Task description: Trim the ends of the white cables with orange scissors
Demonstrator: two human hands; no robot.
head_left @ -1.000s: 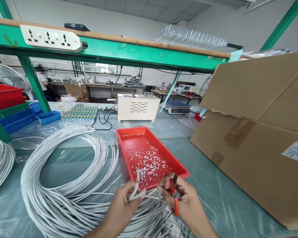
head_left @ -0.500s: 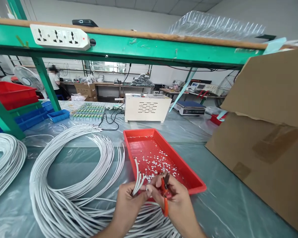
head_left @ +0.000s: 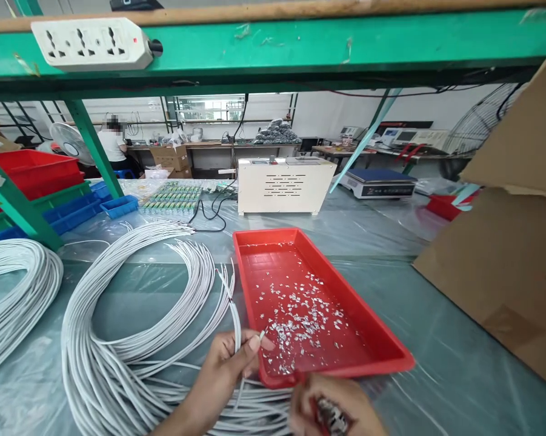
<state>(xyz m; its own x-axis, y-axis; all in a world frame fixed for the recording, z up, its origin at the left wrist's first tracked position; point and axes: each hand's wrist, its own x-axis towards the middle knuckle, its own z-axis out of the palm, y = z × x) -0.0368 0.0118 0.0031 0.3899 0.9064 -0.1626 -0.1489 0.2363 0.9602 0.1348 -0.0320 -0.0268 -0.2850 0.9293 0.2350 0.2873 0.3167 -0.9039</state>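
My left hand (head_left: 225,366) is closed on the end of a white cable (head_left: 234,315), pinching it at the near left rim of the red tray (head_left: 393,351). The cable arcs up and back into the big white cable coil (head_left: 118,315) on the table. Several small white cut scraps (head_left: 300,318) lie scattered in the tray. My right hand (head_left: 334,409) is low at the bottom edge, just in front of the tray's near rim, blurred by motion, closed round the orange-handled cutters (head_left: 329,416), which barely show.
A second cable coil (head_left: 13,290) lies at far left. A cream machine box (head_left: 282,184), a scale (head_left: 377,181) and green part trays (head_left: 170,200) stand behind. A large cardboard box (head_left: 509,242) fills the right. A person (head_left: 113,142) sits far back.
My head tilted down and came closer. My right hand with the cutters dropped away from the cable end to below the tray rim. My left hand now holds one cable end over the tray's corner.
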